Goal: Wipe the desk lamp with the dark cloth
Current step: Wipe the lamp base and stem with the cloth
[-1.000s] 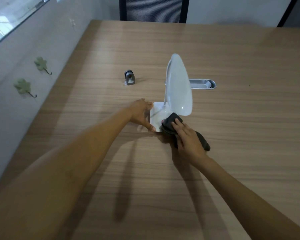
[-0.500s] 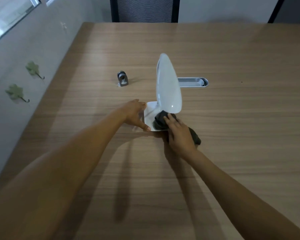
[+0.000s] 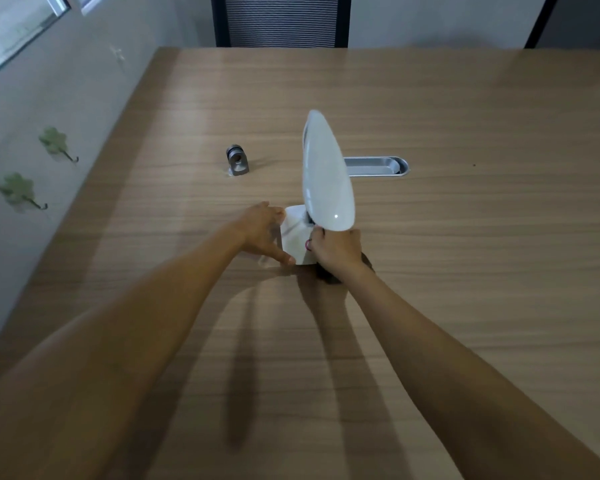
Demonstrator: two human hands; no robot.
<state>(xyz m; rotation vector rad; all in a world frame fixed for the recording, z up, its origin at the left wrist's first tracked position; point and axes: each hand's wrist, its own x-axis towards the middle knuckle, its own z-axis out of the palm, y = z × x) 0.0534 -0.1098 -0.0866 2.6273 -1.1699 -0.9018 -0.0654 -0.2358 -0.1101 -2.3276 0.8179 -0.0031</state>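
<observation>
The lamp [image 3: 326, 174] stood mid-table [image 3: 465, 271], its white base [image 3: 297, 237] between the hands. The left hand [image 3: 264, 230] lay open, fingers flat against the base's left edge, bracing it. The right hand [image 3: 336, 249] was closed over the cloth [image 3: 328, 273], pressing it on the base under the head. The lamp looked light, smooth and top-heavy, so likely to tip; the base seemed the safest hold. The cloth looked soft.
</observation>
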